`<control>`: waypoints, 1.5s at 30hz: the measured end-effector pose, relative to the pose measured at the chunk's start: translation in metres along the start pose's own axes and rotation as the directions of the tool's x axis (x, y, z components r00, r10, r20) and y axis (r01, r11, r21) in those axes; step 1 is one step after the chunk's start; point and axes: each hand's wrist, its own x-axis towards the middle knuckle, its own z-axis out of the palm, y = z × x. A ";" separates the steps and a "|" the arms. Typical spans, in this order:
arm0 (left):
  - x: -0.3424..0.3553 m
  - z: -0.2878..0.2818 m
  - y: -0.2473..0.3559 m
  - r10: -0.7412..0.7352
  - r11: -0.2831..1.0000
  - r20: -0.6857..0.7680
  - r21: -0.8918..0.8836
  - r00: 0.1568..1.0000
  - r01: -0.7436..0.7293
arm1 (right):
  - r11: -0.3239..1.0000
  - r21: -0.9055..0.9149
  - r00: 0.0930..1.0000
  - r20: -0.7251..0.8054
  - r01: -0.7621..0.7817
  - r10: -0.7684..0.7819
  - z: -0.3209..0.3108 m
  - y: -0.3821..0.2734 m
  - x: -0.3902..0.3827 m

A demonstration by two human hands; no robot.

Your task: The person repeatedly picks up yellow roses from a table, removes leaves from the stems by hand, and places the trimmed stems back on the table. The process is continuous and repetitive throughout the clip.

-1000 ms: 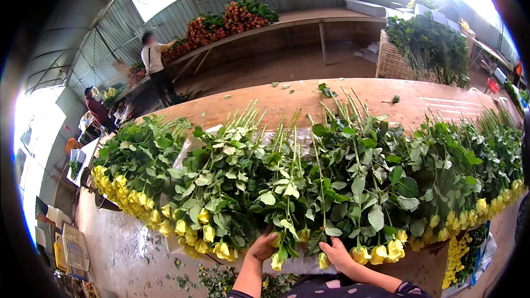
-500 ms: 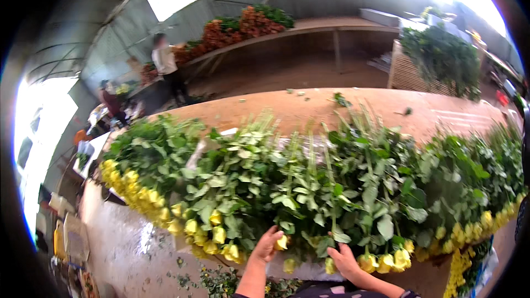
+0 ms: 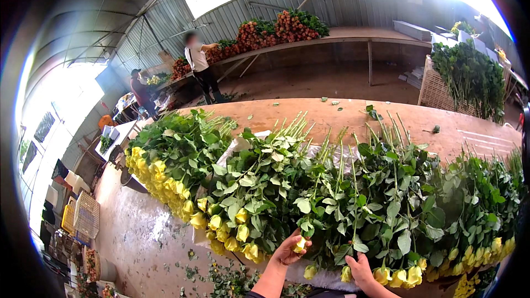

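Observation:
Long-stemmed yellow roses lie in a wide row across the table, blooms toward me and cut stems pointing away. My left hand is closed around a pale yellow rose, its fingers curled just under the bloom. To its right, my right hand is closed by the leaves and stem of another yellow rose; its fingertips are partly hidden by foliage. A single rose bloom hangs between the hands. More yellow blooms sit just right of my right hand.
Cut leaves litter the floor below the table. Bunches of orange-red flowers lie on a far bench, where a person stands; another person is farther left. A wicker crate with greenery stands at back right.
The whole view has swung, so the table and flowers sit farther right and lower. Both hands stay at the same roses, with little visible movement of their own.

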 end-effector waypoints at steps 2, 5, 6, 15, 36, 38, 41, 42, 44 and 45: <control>0.000 0.005 -0.001 -0.006 1.000 0.005 0.004 1.000 0.006 | 1.000 -0.008 1.000 -0.005 0.003 -0.003 0.002 -0.005 -0.001; 0.000 0.007 -0.003 -0.007 1.000 0.001 0.017 1.000 0.007 | 0.999 -0.030 1.000 -0.006 -0.013 0.013 0.003 -0.011 -0.003; 0.000 0.006 -0.003 -0.007 1.000 0.008 0.030 1.000 0.006 | 0.999 -0.026 1.000 -0.005 -0.023 0.023 0.003 -0.011 -0.003; -0.002 0.007 -0.005 0.018 0.996 0.002 0.092 1.000 -0.018 | 0.999 0.048 1.000 0.000 0.001 -0.001 0.001 -0.002 -0.001; -0.040 0.037 -0.018 0.014 0.932 -0.028 0.362 1.000 -0.003 | 0.995 0.069 0.994 0.075 0.070 -0.075 0.007 -0.017 -0.010; -0.041 0.040 -0.027 0.014 0.934 -0.061 0.358 0.998 0.009 | 0.995 0.048 0.992 0.083 0.089 -0.092 0.007 -0.016 -0.010; -0.046 0.033 -0.042 0.005 0.888 -0.201 0.451 0.980 0.088 | 0.992 0.009 0.988 0.087 0.126 -0.126 0.010 -0.014 -0.011; -0.047 0.041 -0.044 -0.024 0.877 -0.166 0.469 0.986 0.100 | 0.989 -0.024 0.986 0.088 0.145 -0.142 0.009 -0.010 -0.009; -0.045 0.039 -0.051 -0.072 0.875 -0.147 0.465 0.986 0.134 | 0.987 -0.042 0.985 0.081 0.155 -0.151 0.008 -0.006 -0.010; -0.044 0.038 -0.055 -0.094 0.873 -0.138 0.465 0.986 0.148 | 0.989 -0.025 0.987 0.077 0.146 -0.144 0.012 -0.012 -0.014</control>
